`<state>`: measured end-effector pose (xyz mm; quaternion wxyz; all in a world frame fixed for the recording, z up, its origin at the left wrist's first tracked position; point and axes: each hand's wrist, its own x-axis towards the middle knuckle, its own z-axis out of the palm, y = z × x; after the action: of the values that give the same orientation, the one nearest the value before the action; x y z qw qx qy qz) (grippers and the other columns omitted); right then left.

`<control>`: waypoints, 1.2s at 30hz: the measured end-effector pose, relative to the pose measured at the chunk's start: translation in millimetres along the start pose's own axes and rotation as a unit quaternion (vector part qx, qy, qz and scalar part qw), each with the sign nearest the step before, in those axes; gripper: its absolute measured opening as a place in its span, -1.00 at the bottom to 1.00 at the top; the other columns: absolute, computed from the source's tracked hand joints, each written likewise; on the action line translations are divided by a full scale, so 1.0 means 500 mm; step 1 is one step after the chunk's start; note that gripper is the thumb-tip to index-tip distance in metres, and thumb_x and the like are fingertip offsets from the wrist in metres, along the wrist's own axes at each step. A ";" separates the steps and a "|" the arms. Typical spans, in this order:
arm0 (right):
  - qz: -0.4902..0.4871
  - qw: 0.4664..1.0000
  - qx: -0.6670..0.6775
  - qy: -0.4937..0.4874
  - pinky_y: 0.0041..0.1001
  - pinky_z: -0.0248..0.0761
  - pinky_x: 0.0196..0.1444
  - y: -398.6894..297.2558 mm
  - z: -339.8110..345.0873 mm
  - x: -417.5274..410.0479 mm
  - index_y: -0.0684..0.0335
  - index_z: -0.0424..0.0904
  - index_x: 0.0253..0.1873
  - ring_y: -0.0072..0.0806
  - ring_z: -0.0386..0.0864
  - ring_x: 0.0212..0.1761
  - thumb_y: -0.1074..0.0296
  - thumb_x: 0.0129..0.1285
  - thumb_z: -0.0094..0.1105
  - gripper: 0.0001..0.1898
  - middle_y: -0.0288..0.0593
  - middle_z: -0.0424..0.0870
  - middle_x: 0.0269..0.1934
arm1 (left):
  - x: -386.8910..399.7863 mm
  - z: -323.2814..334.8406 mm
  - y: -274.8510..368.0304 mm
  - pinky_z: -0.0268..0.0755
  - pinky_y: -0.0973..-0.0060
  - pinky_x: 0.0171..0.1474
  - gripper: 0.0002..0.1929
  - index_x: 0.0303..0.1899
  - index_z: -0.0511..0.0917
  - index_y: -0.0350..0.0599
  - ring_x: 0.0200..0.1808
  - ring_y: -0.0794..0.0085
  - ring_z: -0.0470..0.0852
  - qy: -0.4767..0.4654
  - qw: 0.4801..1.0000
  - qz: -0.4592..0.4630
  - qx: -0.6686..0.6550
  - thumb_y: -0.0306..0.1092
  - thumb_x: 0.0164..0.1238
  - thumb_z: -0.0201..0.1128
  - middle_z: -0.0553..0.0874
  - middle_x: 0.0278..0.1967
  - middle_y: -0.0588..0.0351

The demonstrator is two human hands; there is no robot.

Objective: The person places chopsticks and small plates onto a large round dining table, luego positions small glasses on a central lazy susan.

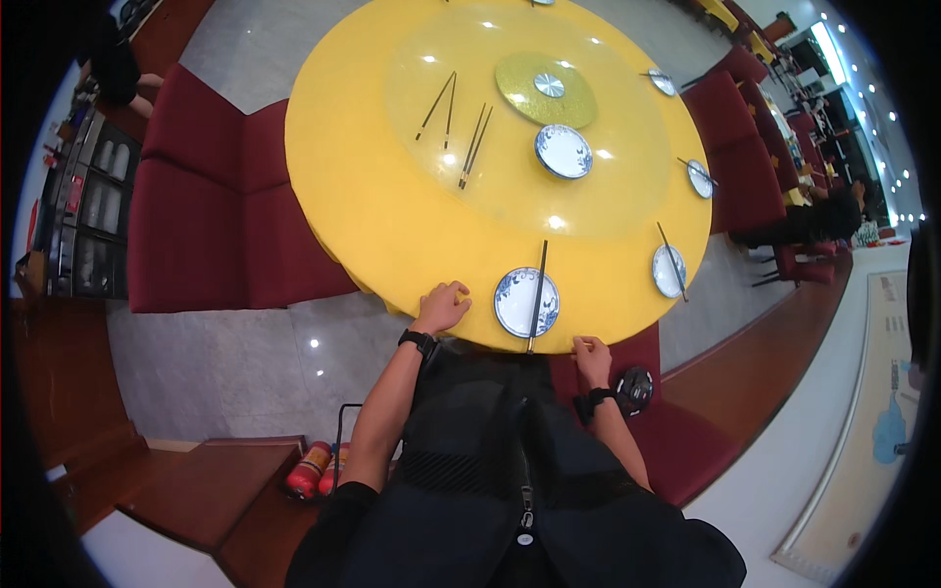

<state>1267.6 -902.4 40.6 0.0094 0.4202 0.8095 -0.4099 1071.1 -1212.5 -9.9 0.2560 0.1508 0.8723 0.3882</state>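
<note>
My left hand (443, 306) rests at the near edge of a round table with a yellow tablecloth (382, 242), fingers loosely curled, holding nothing that I can see. To its right lies a blue-and-white plate (516, 301) with a pair of dark chopsticks (540, 287) across it. My right hand (592, 359) is at the table's edge, right of that plate, with bent fingers; whether it pinches the cloth is unclear. A stack of similar plates (563, 151) sits on the glass turntable (625, 198), with two pairs of chopsticks (476, 147) left of it.
More plates with chopsticks (669, 270) line the table's right side. Red chairs (191, 228) stand at left and right. A black object (634, 389) lies on the seat beside my right arm. Red fire extinguishers (310, 469) stand low at left. People are at both far sides.
</note>
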 end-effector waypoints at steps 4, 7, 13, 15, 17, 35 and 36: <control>0.087 0.996 0.004 0.020 -0.47 0.58 -0.36 0.201 -0.022 -0.074 0.36 0.69 -0.17 -0.51 0.69 -0.43 0.23 0.30 0.27 -0.74 -0.12 0.75 -0.40 | 0.022 -0.007 -0.005 0.36 0.10 -0.07 -0.69 -0.02 0.60 0.09 -0.13 0.30 0.63 -0.031 0.999 0.032 -0.011 -0.07 0.25 0.27 0.66 -0.33 0.19; 0.105 0.991 -0.088 0.001 -0.34 0.53 -0.35 0.340 0.009 -0.202 0.28 0.72 -0.30 -0.42 0.69 -0.43 0.11 0.27 0.24 -0.69 -0.06 0.73 -0.44 | 0.032 -0.006 -0.030 0.43 0.17 -0.12 -0.67 0.00 0.60 0.07 -0.19 0.26 0.65 -0.076 0.996 0.026 -0.030 -0.07 0.26 0.28 0.65 -0.34 0.14; 0.341 0.931 -0.023 -0.130 -0.29 0.54 -0.13 0.290 0.121 -0.460 0.29 0.67 0.02 -0.27 0.71 -0.19 0.09 0.31 0.18 -0.62 -0.03 0.74 -0.23 | 0.021 -0.029 -0.065 0.49 0.28 -0.12 -0.65 0.02 0.58 -0.04 -0.23 0.25 0.65 -0.128 0.991 0.030 -0.014 -0.12 0.28 0.30 0.64 -0.26 0.03; 0.313 0.943 -0.018 -0.112 -0.31 0.51 -0.03 0.478 0.198 -0.544 0.35 0.66 0.03 -0.28 0.68 -0.11 0.11 0.32 0.18 -0.60 -0.04 0.74 -0.19 | 0.045 -0.024 -0.020 0.49 0.28 -0.15 -0.65 0.02 0.56 -0.09 -0.27 0.23 0.64 -0.161 0.985 0.046 -0.048 -0.15 0.30 0.29 0.65 -0.28 -0.01; 0.302 0.948 -0.013 -0.100 -0.33 0.49 0.02 0.576 0.250 -0.600 0.38 0.65 0.04 -0.29 0.67 -0.07 0.12 0.32 0.19 -0.60 -0.05 0.75 -0.17 | 0.054 -0.027 0.018 0.49 0.28 -0.16 -0.66 0.01 0.56 -0.10 -0.29 0.21 0.65 -0.190 0.980 0.041 -0.050 -0.16 0.29 0.30 0.65 -0.31 -0.03; 0.365 0.834 0.414 -0.009 -0.59 0.29 -0.59 0.263 0.344 -0.636 0.30 0.55 -0.17 -0.58 0.46 -0.56 0.48 0.46 -0.03 -0.86 -0.22 0.57 -0.45 | 0.020 -0.061 -0.057 0.52 0.37 -0.25 -0.72 -0.07 0.59 -0.13 -0.40 0.31 0.68 -0.182 0.981 0.066 -0.032 -0.16 0.34 0.25 0.71 -0.42 0.02; 0.358 0.836 0.416 -0.012 -0.59 0.29 -0.59 0.263 0.354 -0.645 0.30 0.55 -0.17 -0.58 0.46 -0.56 0.48 0.46 -0.03 -0.86 -0.22 0.57 -0.45 | 0.001 -0.071 -0.081 0.52 0.37 -0.25 -0.73 -0.07 0.60 -0.13 -0.41 0.32 0.68 -0.185 0.980 0.052 -0.044 -0.16 0.36 0.24 0.72 -0.42 0.03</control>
<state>1508.1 -1197.1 -47.0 -0.0106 0.6404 0.3554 -0.6808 1048.3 -1260.1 -20.8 0.3987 0.2538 0.7827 0.4048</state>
